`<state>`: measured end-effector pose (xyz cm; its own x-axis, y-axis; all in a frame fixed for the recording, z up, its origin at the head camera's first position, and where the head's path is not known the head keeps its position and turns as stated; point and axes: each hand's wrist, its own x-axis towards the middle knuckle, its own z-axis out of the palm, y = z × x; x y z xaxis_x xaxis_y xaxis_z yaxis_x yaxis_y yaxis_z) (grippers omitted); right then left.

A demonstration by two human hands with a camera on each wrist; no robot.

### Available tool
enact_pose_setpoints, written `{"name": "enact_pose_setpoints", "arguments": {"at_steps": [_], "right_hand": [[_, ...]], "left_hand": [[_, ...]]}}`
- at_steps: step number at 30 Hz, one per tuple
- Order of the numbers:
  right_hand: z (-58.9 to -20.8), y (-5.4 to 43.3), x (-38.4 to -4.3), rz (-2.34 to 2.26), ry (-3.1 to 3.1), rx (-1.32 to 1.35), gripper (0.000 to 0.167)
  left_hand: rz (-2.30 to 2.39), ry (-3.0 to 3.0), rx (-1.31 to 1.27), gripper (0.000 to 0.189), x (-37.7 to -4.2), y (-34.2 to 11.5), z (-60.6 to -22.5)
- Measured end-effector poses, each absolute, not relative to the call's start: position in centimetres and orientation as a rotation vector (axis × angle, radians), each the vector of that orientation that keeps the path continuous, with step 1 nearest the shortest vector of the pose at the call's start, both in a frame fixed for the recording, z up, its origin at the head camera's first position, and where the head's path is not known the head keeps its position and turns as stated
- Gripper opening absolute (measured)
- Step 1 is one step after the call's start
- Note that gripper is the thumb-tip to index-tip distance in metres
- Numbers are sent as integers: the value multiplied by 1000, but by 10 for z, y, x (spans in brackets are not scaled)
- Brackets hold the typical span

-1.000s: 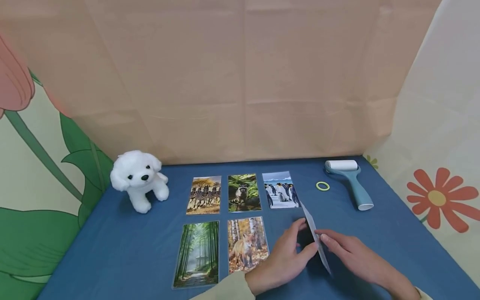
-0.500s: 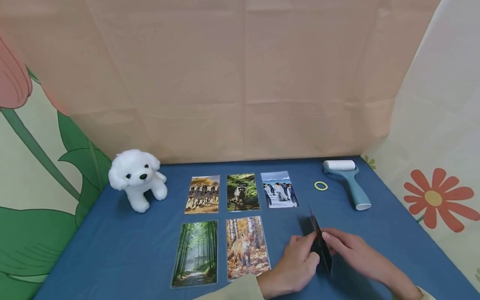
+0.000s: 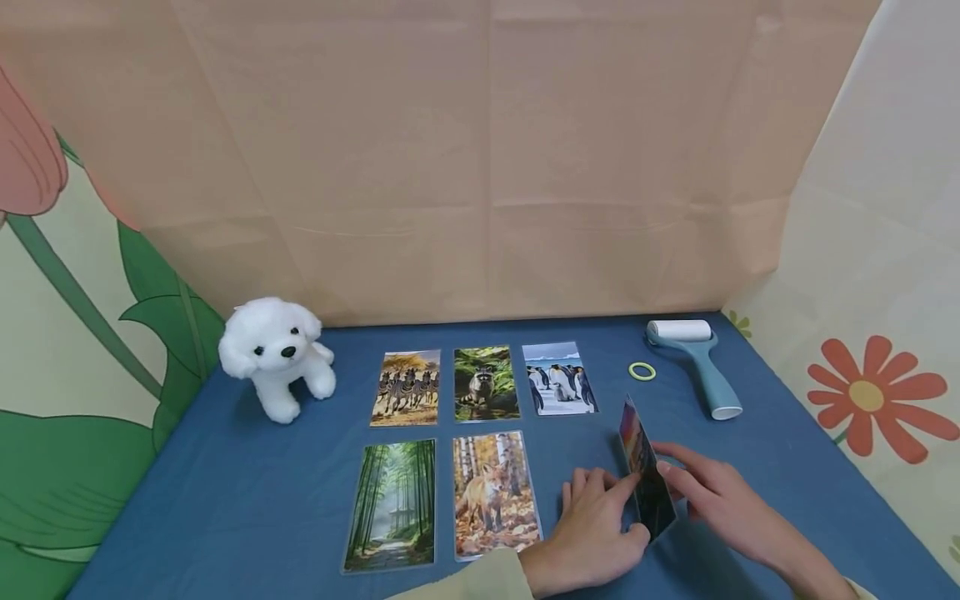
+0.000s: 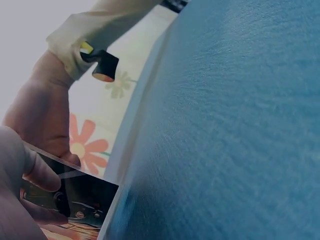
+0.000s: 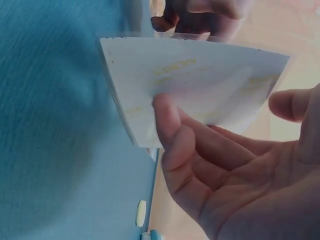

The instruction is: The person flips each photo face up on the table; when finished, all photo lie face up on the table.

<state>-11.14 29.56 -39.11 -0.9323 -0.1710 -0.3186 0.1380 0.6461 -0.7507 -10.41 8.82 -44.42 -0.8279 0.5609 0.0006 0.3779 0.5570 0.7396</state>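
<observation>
A picture card (image 3: pixel 654 504) stands on edge between my two hands, its dark, colourful picture side facing left. On that side, my left hand (image 3: pixel 588 529) touches the picture with index finger and thumb; the left wrist view shows these two digits lying against the picture. Behind the card, my right hand (image 3: pixel 723 500) supports it with bent fingers. In the right wrist view those fingertips press the card's white back (image 5: pixel 215 85), while the thumb (image 5: pixel 292 105) sticks up apart from them. Just left of my left hand lies the fox card (image 3: pixel 487 500).
Cards with zebras (image 3: pixel 407 390), a raccoon (image 3: pixel 486 385) and penguins (image 3: pixel 558 382) form the back row; a bamboo path card (image 3: pixel 390 504) lies in front. A white plush dog (image 3: pixel 277 358) stands left. A yellow-green ring (image 3: pixel 642 365) and lint roller (image 3: pixel 705 375) lie at back right.
The card has swung from leaning left with its pale back showing to near upright, picture side now visible. My left hand's fingers have shifted onto the picture face, slightly to the right.
</observation>
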Motion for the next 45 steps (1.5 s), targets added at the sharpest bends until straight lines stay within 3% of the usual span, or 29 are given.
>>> {"name": "enact_pose_setpoints", "arguments": {"at_steps": [18, 30, 36, 45], "right_hand": [[-383, 287, -97, -1289, 2662, -30, 43], [-389, 277, -95, -1307, 2836, 39, 36], [-395, 273, -96, -1174, 2914, 12, 42], [-426, 277, -103, -952, 3074, -222, 68]], "left_hand": [[1164, 2560, 753, 85, -101, 64, -445], [1157, 2648, 500, 112, -103, 52, -438], [1188, 2722, 510, 113, -100, 46, -439], [1196, 2756, 464, 110, -99, 38, -438]]}}
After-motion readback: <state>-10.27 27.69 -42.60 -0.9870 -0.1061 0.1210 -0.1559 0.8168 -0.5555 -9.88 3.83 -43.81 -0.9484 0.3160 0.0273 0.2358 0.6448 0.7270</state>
